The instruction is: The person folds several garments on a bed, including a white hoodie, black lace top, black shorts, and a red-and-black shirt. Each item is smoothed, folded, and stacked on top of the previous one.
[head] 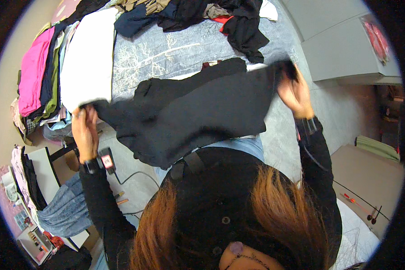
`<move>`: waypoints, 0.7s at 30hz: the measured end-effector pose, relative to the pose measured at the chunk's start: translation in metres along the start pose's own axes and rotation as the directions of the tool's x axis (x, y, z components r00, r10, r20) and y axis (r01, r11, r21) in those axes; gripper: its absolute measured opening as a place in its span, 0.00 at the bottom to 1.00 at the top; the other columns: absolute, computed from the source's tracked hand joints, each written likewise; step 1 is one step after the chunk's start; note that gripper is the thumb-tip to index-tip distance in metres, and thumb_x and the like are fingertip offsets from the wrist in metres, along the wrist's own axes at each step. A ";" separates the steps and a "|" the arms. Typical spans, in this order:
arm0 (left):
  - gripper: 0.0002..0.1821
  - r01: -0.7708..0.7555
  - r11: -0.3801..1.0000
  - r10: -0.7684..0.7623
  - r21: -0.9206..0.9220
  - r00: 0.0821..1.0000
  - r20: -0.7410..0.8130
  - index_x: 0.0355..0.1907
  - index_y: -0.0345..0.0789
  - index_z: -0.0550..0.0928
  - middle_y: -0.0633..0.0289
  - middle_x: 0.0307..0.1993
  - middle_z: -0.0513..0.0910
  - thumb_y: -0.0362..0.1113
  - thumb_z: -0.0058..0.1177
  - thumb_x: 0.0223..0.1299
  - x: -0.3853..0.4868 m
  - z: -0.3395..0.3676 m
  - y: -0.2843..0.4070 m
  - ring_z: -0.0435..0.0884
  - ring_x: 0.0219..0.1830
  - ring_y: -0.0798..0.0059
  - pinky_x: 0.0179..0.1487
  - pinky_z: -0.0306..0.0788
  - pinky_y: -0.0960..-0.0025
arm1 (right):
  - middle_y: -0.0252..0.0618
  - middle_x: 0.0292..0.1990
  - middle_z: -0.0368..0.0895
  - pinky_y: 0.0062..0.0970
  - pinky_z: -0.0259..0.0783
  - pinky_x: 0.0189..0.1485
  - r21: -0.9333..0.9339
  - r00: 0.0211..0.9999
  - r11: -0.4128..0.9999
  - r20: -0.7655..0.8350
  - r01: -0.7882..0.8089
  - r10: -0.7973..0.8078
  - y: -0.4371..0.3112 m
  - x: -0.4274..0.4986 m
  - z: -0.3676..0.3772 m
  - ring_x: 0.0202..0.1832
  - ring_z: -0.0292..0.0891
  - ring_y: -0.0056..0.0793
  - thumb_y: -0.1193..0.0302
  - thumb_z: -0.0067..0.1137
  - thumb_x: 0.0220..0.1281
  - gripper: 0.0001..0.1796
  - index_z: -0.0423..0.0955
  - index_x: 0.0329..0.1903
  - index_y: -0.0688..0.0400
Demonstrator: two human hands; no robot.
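Note:
A black garment (189, 111) is stretched out sideways in front of my body, with a loose fold hanging at its lower left. My left hand (84, 128) grips one end of it, close to the near edge of a folded white cloth (87, 57). At the other end my right hand (295, 91) pinches the raised corner, which is blurred. The kind of garment cannot be told. Behind its upper edge lies a small dark red item (210, 64), mostly covered.
A bed with a grey tree-patterned sheet (179, 50) lies ahead. Heaped dark clothes (246, 33) are at its far side; folded clothes with a pink one (37, 72) stand left. A grey cabinet (337, 44) is right. A black adapter (107, 160) with a cable rests on the floor.

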State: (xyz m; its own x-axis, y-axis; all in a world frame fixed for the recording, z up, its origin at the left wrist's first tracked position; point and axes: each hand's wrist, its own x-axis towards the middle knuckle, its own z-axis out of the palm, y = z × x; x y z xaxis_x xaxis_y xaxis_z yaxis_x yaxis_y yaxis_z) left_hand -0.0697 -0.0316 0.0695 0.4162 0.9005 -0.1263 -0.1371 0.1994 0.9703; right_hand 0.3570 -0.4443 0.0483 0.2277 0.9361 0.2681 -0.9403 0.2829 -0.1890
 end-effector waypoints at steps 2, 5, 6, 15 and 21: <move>0.26 -0.162 0.986 0.152 0.028 0.964 0.218 0.70 0.39 0.57 0.50 0.69 0.63 0.34 0.45 0.73 0.019 0.012 -0.005 0.64 0.70 0.58 0.73 0.55 0.58 | 0.49 0.75 0.49 0.47 0.51 0.75 -0.231 0.937 0.973 -0.336 0.020 -0.099 -0.002 0.026 -0.003 0.75 0.48 0.46 0.52 0.40 0.75 0.35 0.52 0.72 0.63; 0.34 -0.305 0.861 0.207 0.406 0.941 0.268 0.73 0.40 0.55 0.52 0.71 0.60 0.28 0.50 0.68 0.013 0.025 -0.016 0.65 0.69 0.61 0.70 0.60 0.63 | 0.45 0.69 0.62 0.34 0.64 0.67 -0.834 0.910 0.487 -0.379 -0.258 -0.166 0.018 0.038 -0.014 0.67 0.66 0.39 0.59 0.49 0.73 0.31 0.56 0.72 0.59; 0.29 -0.226 0.794 0.072 0.564 0.957 0.283 0.69 0.38 0.63 0.54 0.66 0.67 0.28 0.52 0.66 0.003 0.027 -0.019 0.69 0.66 0.64 0.68 0.63 0.65 | 0.42 0.64 0.67 0.32 0.66 0.64 -0.878 0.886 0.260 -0.444 -0.401 -0.134 0.027 0.034 -0.015 0.63 0.69 0.35 0.63 0.51 0.71 0.27 0.62 0.68 0.59; 0.19 -0.622 0.478 -0.218 0.620 0.601 0.769 0.40 0.29 0.78 0.52 0.38 0.78 0.36 0.68 0.47 -0.100 0.056 -0.047 0.78 0.42 0.53 0.48 0.72 0.61 | 0.54 0.67 0.62 0.46 0.59 0.68 -0.751 0.922 -0.630 -0.359 -0.195 0.142 0.100 -0.027 0.008 0.68 0.59 0.57 0.59 0.71 0.49 0.34 0.69 0.57 0.59; 0.22 -0.669 0.351 -0.281 0.655 0.592 0.755 0.42 0.28 0.78 0.51 0.39 0.78 0.39 0.67 0.49 -0.114 0.062 -0.047 0.76 0.46 0.53 0.52 0.69 0.60 | 0.49 0.67 0.63 0.47 0.61 0.67 -0.663 0.925 -0.742 -0.337 -0.101 0.175 0.110 -0.027 0.011 0.69 0.58 0.57 0.62 0.70 0.47 0.30 0.72 0.54 0.58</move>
State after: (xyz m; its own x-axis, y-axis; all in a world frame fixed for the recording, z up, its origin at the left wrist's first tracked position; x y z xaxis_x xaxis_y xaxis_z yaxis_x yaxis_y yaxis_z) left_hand -0.0547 -0.1681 0.0510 0.9639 0.1847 -0.1918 0.2621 -0.7857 0.5603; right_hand 0.2447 -0.4408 0.0304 0.1309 0.9860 -0.1032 0.8425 -0.1656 -0.5126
